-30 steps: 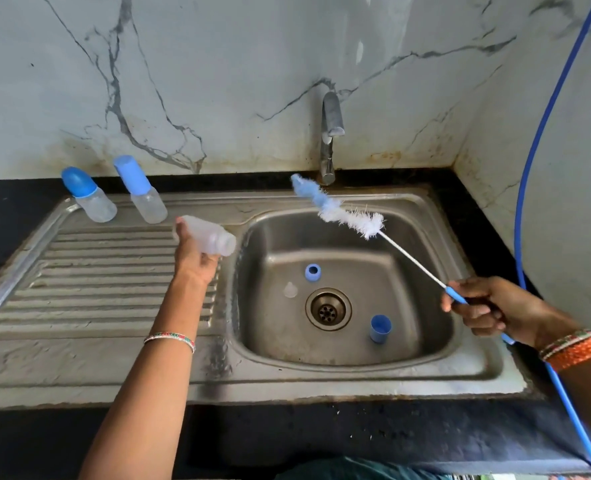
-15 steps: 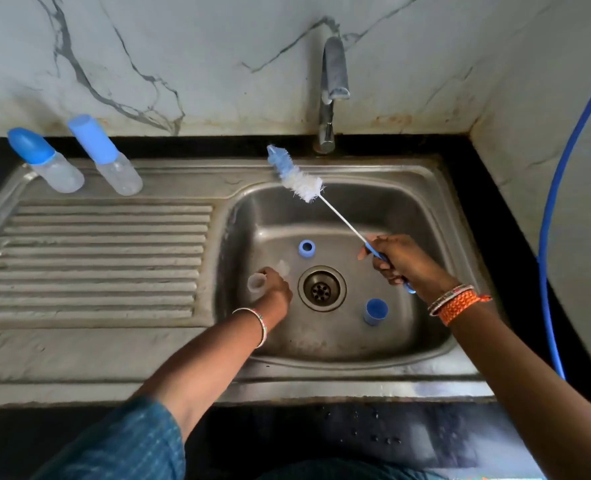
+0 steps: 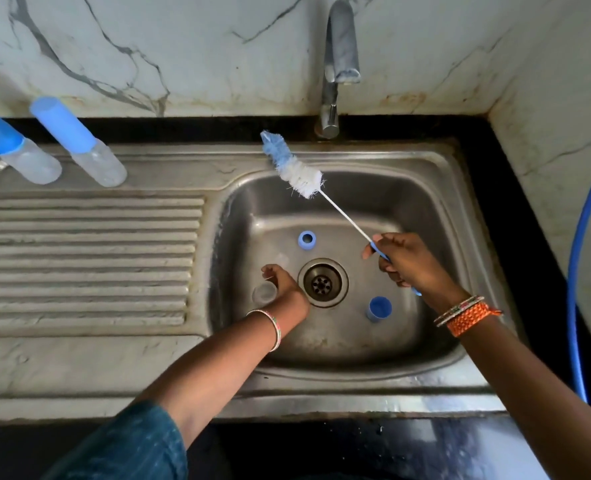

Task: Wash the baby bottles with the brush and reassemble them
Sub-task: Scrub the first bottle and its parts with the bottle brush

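My left hand (image 3: 285,284) is down in the sink basin (image 3: 425,216), left of the drain (image 3: 322,282). It holds a clear, uncapped baby bottle (image 3: 264,293) standing upright on the basin floor; my fingers are hidden behind the hand. My right hand (image 3: 406,263) grips the blue handle of the bottle brush. Its white and blue bristle head (image 3: 295,166) points up-left over the basin's back rim. A blue screw ring (image 3: 306,240) and a blue cap (image 3: 378,308) lie on the basin floor. A faint clear teat (image 3: 282,259) sits just beyond my left thumb.
Two capped bottles (image 3: 20,152) (image 3: 81,145) stand at the back left of the ribbed drainboard (image 3: 86,258). The tap (image 3: 339,64) rises behind the basin, no water running. A blue hose (image 3: 579,271) hangs along the right wall.
My left hand brought the clear bottle from above the drainboard down to the basin floor. My right hand moved left over the basin with the brush.
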